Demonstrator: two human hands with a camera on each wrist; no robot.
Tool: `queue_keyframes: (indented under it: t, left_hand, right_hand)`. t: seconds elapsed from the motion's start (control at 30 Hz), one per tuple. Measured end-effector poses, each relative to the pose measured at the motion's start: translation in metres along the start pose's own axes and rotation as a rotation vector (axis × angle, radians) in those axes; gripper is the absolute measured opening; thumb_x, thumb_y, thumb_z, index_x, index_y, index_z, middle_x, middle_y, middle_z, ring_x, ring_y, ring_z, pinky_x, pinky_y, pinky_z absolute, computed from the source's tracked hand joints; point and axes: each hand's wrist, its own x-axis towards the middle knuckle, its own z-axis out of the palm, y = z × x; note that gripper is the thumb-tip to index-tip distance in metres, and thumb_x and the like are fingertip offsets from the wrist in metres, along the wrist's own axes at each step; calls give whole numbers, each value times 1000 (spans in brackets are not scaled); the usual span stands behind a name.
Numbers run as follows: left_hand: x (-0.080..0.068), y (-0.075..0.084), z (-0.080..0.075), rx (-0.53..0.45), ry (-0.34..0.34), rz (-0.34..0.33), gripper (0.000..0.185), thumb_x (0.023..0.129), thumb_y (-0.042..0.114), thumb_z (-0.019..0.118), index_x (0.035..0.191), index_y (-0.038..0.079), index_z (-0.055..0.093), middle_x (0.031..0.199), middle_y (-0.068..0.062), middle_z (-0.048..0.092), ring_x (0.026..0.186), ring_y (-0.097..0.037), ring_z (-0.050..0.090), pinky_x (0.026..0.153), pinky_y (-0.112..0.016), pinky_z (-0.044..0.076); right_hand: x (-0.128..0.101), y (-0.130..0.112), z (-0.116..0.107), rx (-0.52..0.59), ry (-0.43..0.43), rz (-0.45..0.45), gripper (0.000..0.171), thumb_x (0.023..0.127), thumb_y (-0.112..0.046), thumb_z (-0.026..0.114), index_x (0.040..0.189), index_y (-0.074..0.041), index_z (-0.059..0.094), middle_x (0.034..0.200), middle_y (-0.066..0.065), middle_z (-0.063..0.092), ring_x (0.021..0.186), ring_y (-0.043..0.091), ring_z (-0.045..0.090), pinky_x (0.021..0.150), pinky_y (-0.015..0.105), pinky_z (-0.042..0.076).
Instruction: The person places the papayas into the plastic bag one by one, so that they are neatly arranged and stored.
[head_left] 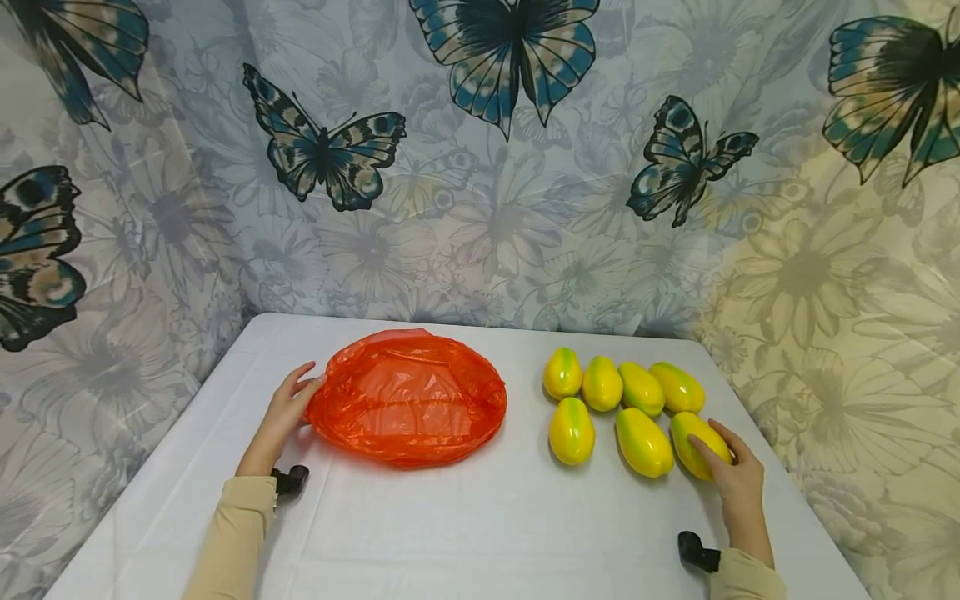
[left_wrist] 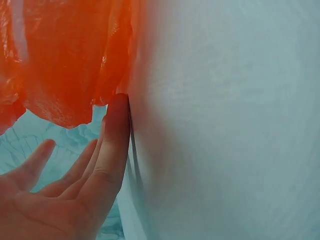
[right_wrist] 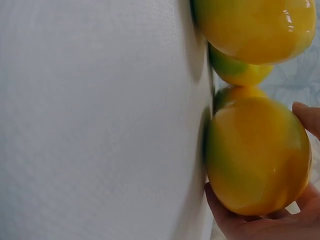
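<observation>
A crumpled red plastic bag (head_left: 405,442) stands with a wide mouth at the left of the table. At its left edge is my left hand (head_left: 288,408); in the left wrist view the fingers (left_wrist: 107,150) extend nearly straight, one fingertip at the bag's lower edge. On the right, my right hand (head_left: 738,479) holds a yellow-green mango (head_left: 693,442), the nearest to the right side of the group. The right wrist view shows thumb and fingers around this mango (right_wrist: 257,155), which sits at or just above the tabletop; contact underneath is unclear.
Several more mangoes (head_left: 641,387) lie in two loose rows beside the held one, two of them in the front row. The white-covered table (head_left: 480,533) ends at a butterfly-patterned cloth (head_left: 495,250) behind. Each wrist wears a small black camera mount (head_left: 292,481).
</observation>
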Motion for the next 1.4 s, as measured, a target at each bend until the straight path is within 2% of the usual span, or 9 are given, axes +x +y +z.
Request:
queue_keyframes:
  t: [0.13, 0.23, 0.3, 0.37, 0.6, 0.9, 1.03, 1.23, 1.4]
  left_hand:
    - [1, -1, -1, -25, -9, -6, 76, 97, 58, 46, 157, 20, 19, 152, -26, 36, 101, -19, 60, 68, -20, 53]
    - [2, -2, -2, -39, -22, -1, 74, 97, 57, 47, 157, 20, 22, 150, -26, 38, 94, -11, 59, 67, -21, 53]
    - [2, -2, -2, -53, -27, 2, 74, 97, 57, 48, 156, 19, 24, 150, -26, 39, 94, -9, 58, 68, -22, 53]
    - [1, -3, -2, -71, -33, 1, 73, 97, 56, 48, 156, 19, 26, 149, -25, 39, 95, -9, 58, 70, -22, 53]
    - [-1, -11, -4, -142, -61, -27, 72, 96, 58, 48, 154, 19, 30, 151, -20, 39, 95, 0, 54, 76, -20, 51]
    - [-4, -18, -8, -213, -84, -7, 65, 100, 50, 46, 154, 18, 29, 152, -15, 36, 91, 5, 57, 79, -18, 51]
    - [-4, -21, -9, -221, -101, -4, 66, 99, 52, 48, 153, 20, 32, 151, -10, 37, 95, 8, 56, 81, -18, 50]
    - [-5, -25, -9, -239, -112, 18, 63, 99, 51, 49, 150, 18, 37, 133, 8, 50, 98, 7, 58, 81, -20, 50]
    - [-5, -24, -9, -238, -116, 33, 63, 99, 51, 49, 151, 17, 36, 136, 3, 49, 98, 7, 59, 82, -20, 51]
  right_hand:
    - [-1, 1, 1, 4, 31, 20, 70, 90, -52, 62, 150, -25, 40, 160, 3, 29, 134, 19, 32, 115, 28, 30]
    - [-2, 1, 1, 3, 55, 22, 69, 89, -53, 64, 148, -25, 43, 155, 2, 34, 115, 6, 39, 95, 10, 35]
    - [-3, 1, 1, 5, 67, 16, 69, 88, -52, 65, 147, -24, 45, 151, 2, 37, 103, -1, 37, 82, 5, 33]
    - [-4, 1, 2, 12, 72, 8, 69, 88, -52, 66, 147, -22, 46, 149, 2, 38, 97, -4, 36, 77, 4, 33]
    - [-7, -2, 4, 32, 82, 9, 69, 88, -52, 66, 147, -22, 46, 150, 2, 37, 96, -4, 35, 77, 5, 33]
    - [-7, -6, 6, 83, 101, 2, 68, 86, -49, 69, 146, -22, 48, 144, -5, 42, 95, -3, 36, 75, 4, 35]
    - [-8, -8, 5, 98, 112, 2, 67, 86, -48, 70, 145, -23, 49, 140, -8, 44, 95, -1, 37, 73, 4, 35]
    - [-10, -12, 3, 154, 95, 28, 69, 83, -51, 72, 144, -28, 49, 142, -10, 42, 96, -2, 38, 74, 3, 36]
    - [-10, -14, 3, 183, 98, 22, 70, 81, -51, 73, 143, -28, 51, 139, -12, 44, 95, -1, 39, 71, 2, 37]
